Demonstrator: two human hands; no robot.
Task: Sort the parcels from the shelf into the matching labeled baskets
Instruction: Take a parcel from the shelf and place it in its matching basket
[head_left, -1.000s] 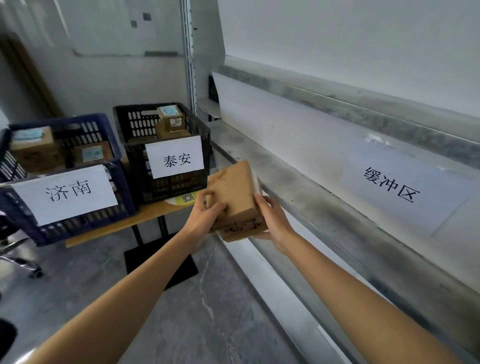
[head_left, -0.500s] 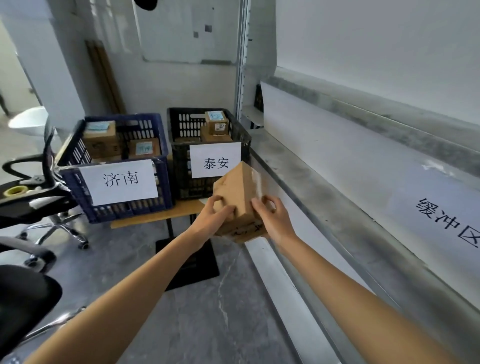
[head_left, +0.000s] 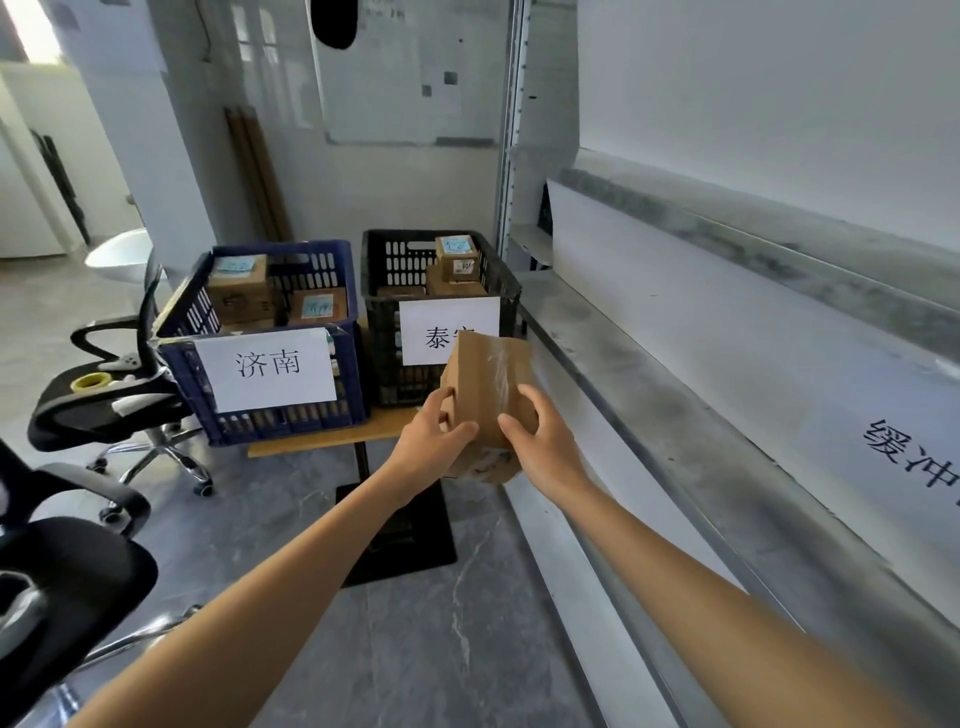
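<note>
Mid-sort: a person's left hand (head_left: 428, 449) and right hand (head_left: 545, 447) clasp a brown cardboard parcel sealed with a strip of clear glossy tape (head_left: 483, 374). It is carried in the air, clear of every surface. Both thumbs press on its near face and the fingers curl round its two sides, so the oblong box is pinched between the palms and tilted away at the top. Dark handwriting shows on its lower end, below the grip, but cannot be read.

By the look of it, this is the carrying step. The parcel is off the long grey, scuffed metal shelf (head_left: 649, 405) running to the right of the grip, and not yet in a basket.

Just beyond the grip stands a black slatted plastic basket (head_left: 382, 384). Its white paper label (head_left: 436, 332) is partly hidden by the parcel. Beyond and to the left of the grip sits a blue slatted plastic basket (head_left: 260, 423), whose white paper sheet (head_left: 267, 366) reads 济南. Both rest on a pale wooden tabletop (head_left: 311, 441), and both already hold small taped cardboard boxes (head_left: 456, 260).

The next move calls for matching the parcel's marking to one label. The box must then be lifted over that basket's rigid rim and lowered among the boxes inside. Its stiff, flat faces should hold firm in the grip, though the slick tape may offer less purchase.
</note>
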